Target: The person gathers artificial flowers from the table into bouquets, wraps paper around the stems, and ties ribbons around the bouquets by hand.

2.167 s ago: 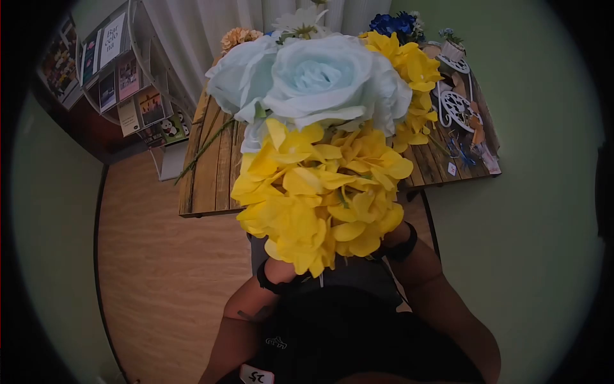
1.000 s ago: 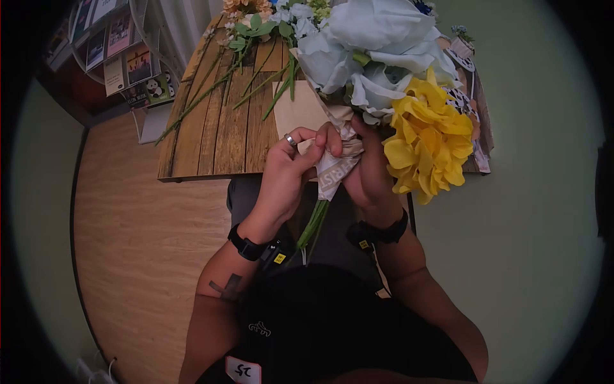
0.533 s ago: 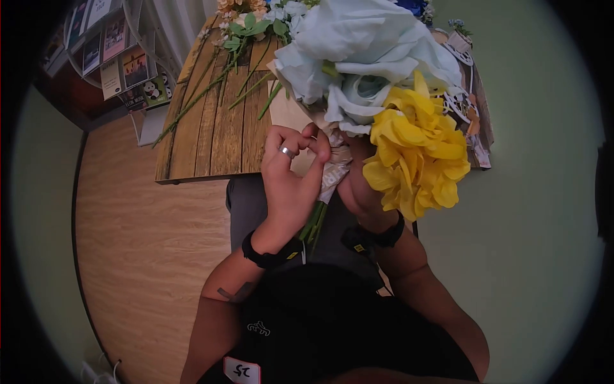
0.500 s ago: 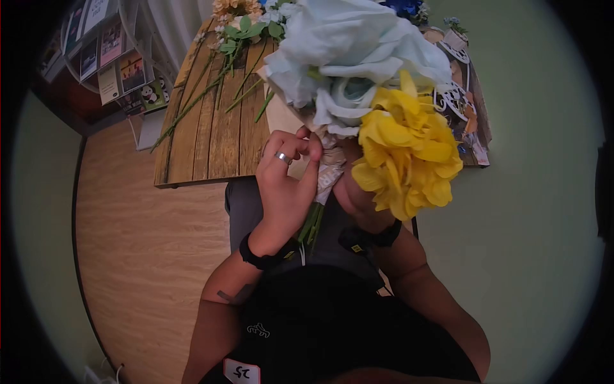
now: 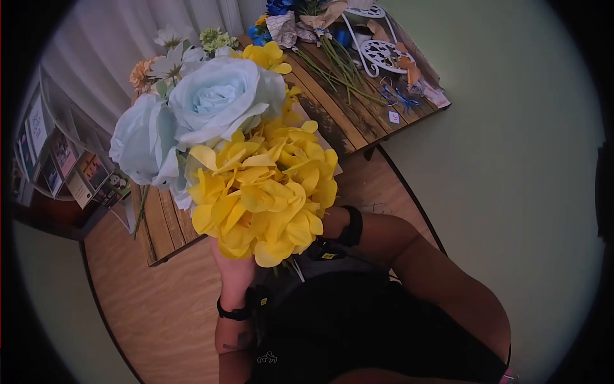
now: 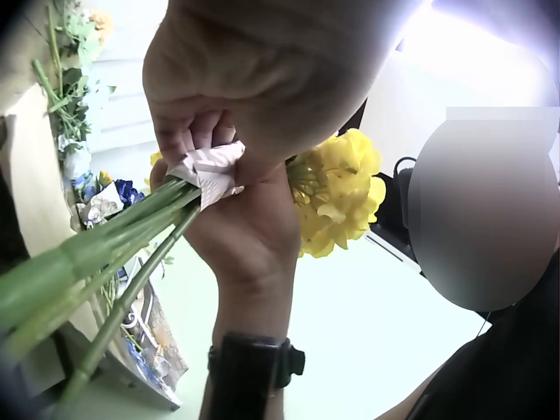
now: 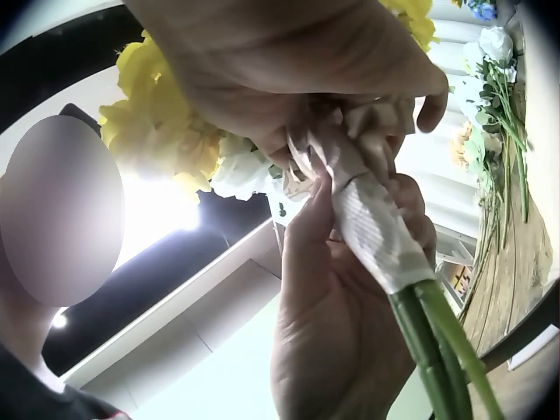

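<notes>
A bouquet of pale blue roses (image 5: pixel 214 99) and yellow flowers (image 5: pixel 268 185) faces the head camera and hides most of both hands there. Printed paper (image 7: pixel 376 227) is wrapped round its green stems (image 6: pixel 96 254), whose bare ends stick out below. In the right wrist view my left hand (image 7: pixel 341 324) holds the wrapped stems, thumb and fingers around the paper. My right hand (image 7: pixel 297 57) grips the wrap just above it, close under the blooms. Seen from the left wrist, the right hand (image 6: pixel 249 227) lies against the paper beside the left hand (image 6: pixel 262 74).
Behind the bouquet stands a slatted wooden table (image 5: pixel 345 121). On it are green stems (image 5: pixel 339 67), a white metal stand (image 5: pixel 384 54), blue flowers (image 5: pixel 281 6) and paper scraps. A magazine rack (image 5: pixel 67 153) stands at the left by the curtain (image 5: pixel 128 38).
The bouquet, earlier tilted away to the right with the wrapped stems in sight, now turns its blooms up to the head camera and sits further left. The head view has swung toward the right.
</notes>
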A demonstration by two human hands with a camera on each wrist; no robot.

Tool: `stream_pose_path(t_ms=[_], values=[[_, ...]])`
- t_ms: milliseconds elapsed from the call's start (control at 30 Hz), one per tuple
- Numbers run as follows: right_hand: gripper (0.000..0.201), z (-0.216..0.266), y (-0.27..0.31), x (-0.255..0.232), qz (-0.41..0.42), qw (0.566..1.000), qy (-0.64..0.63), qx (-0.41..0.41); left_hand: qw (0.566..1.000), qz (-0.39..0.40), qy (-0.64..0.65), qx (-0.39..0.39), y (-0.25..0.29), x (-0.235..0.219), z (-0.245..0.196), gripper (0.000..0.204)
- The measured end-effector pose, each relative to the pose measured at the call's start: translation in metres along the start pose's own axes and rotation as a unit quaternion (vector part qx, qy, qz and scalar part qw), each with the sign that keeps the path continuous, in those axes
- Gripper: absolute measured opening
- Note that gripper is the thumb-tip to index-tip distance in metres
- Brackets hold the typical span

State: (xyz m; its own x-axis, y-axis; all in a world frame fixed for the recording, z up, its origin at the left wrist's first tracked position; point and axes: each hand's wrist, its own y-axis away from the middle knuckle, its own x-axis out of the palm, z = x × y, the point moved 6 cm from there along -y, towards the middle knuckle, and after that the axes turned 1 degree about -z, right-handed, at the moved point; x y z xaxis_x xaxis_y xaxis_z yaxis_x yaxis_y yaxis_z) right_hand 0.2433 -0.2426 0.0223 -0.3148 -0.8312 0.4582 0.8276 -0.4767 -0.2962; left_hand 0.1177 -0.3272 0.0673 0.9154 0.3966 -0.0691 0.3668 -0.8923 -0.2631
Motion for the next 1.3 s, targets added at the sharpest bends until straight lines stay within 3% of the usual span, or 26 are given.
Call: stream_pose_path(t_ms=[33, 133, 200, 233, 333, 400, 433, 467, 500, 533, 567, 633, 667, 700, 767, 833, 900, 1033, 1067, 1167, 1233, 1267, 1300], values=[[0.056, 0.029, 0.002, -0.028, 0.001, 1.0, -0.017, -0.004, 1.0, 0.002, -0.001, 0.0, -0.001, 0.0, -0.001, 0.052], [0.056, 0.013, -0.022, -0.019, 0.013, 0.997, -0.07, -0.009, 0.998, -0.008, 0.058, -0.035, -0.001, -0.004, 0.007, 0.055], [0.056, 0.018, -0.03, -0.025, 0.025, 0.993, -0.111, -0.006, 0.987, 0.061, 0.122, -0.083, 0.007, -0.004, 0.036, 0.057], [0.056, 0.021, -0.035, -0.029, 0.033, 0.99, -0.134, -0.001, 0.988, 0.051, 0.118, -0.086, 0.009, -0.006, 0.037, 0.057], [0.056, 0.024, -0.046, -0.038, 0.057, 0.976, -0.211, 0.018, 0.907, 0.123, 0.357, -0.189, 0.015, 0.012, 0.053, 0.053], [0.056, 0.03, -0.043, -0.045, 0.066, 0.963, -0.26, 0.029, 0.823, 0.185, 0.533, -0.07, 0.005, 0.024, 0.014, 0.051], [0.056, 0.034, -0.037, -0.048, 0.072, 0.956, -0.282, 0.033, 0.832, 0.132, 0.522, -0.135, 0.005, 0.028, 0.005, 0.045], [0.056, 0.036, -0.047, -0.054, 0.077, 0.95, -0.301, 0.036, 0.834, 0.126, 0.521, -0.133, 0.001, 0.027, 0.007, 0.045], [0.056, 0.045, -0.025, -0.058, 0.08, 0.943, -0.32, 0.04, 0.798, 0.182, 0.555, -0.146, 0.001, 0.033, 0.006, 0.04], [0.056, 0.021, 0.017, -0.013, 0.08, 0.936, -0.34, 0.045, 0.758, 0.237, 0.588, -0.157, 0.004, 0.038, 0.004, 0.036], [0.056, 0.021, 0.008, -0.017, 0.08, 0.929, -0.358, 0.051, 0.765, 0.245, 0.569, -0.177, 0.005, 0.04, 0.002, 0.035], [0.057, 0.02, 0.014, -0.016, 0.079, 0.914, -0.392, 0.066, 0.697, 0.201, 0.645, -0.24, 0.003, 0.042, -0.01, 0.044], [0.057, 0.017, 0.013, -0.014, 0.08, 0.906, -0.408, 0.074, 0.724, 0.261, 0.61, -0.192, 0.0, 0.041, -0.002, 0.042], [0.057, 0.028, -0.047, -0.054, 0.081, 0.899, -0.423, 0.08, 0.724, 0.255, 0.613, -0.188, -0.001, 0.042, 0.002, 0.042], [0.057, 0.019, 0.004, -0.02, 0.087, 0.882, -0.455, 0.084, 0.658, 0.313, 0.647, -0.224, 0.004, 0.048, -0.001, 0.043], [0.058, 0.021, -0.007, -0.025, 0.094, 0.866, -0.485, 0.078, 0.658, 0.32, 0.648, -0.212, 0.004, 0.051, -0.006, 0.04], [0.058, 0.019, -0.004, -0.017, 0.095, 0.883, -0.455, 0.072, 0.588, 0.36, 0.698, -0.196, 0.007, 0.053, -0.008, 0.04], [0.06, 0.013, -0.011, -0.015, 0.068, 0.943, -0.323, 0.05, 0.551, 0.368, 0.728, -0.178, 0.007, 0.055, -0.013, 0.039], [0.061, 0.012, -0.015, -0.018, 0.052, 0.958, -0.28, 0.037, 0.546, 0.359, 0.736, -0.177, 0.008, 0.055, -0.01, 0.039], [0.064, 0.011, -0.03, -0.03, -0.009, 0.988, -0.155, 0.002, 0.61, 0.305, 0.714, -0.159, 0.01, 0.048, 0.007, 0.036], [0.057, -0.022, -0.043, -0.038, 0.042, 0.98, -0.191, 0.028, 0.648, 0.281, 0.694, -0.138, 0.006, 0.043, 0.005, 0.026], [0.042, 0.051, -0.052, 0.021, 0.125, 0.96, -0.243, -0.056, 0.66, 0.257, 0.691, -0.144, 0.006, 0.04, 0.007, 0.028], [0.042, 0.062, -0.058, 0.032, 0.149, 0.988, -0.024, -0.008, 0.66, 0.263, 0.689, -0.144, 0.005, 0.037, 0.005, 0.028]])
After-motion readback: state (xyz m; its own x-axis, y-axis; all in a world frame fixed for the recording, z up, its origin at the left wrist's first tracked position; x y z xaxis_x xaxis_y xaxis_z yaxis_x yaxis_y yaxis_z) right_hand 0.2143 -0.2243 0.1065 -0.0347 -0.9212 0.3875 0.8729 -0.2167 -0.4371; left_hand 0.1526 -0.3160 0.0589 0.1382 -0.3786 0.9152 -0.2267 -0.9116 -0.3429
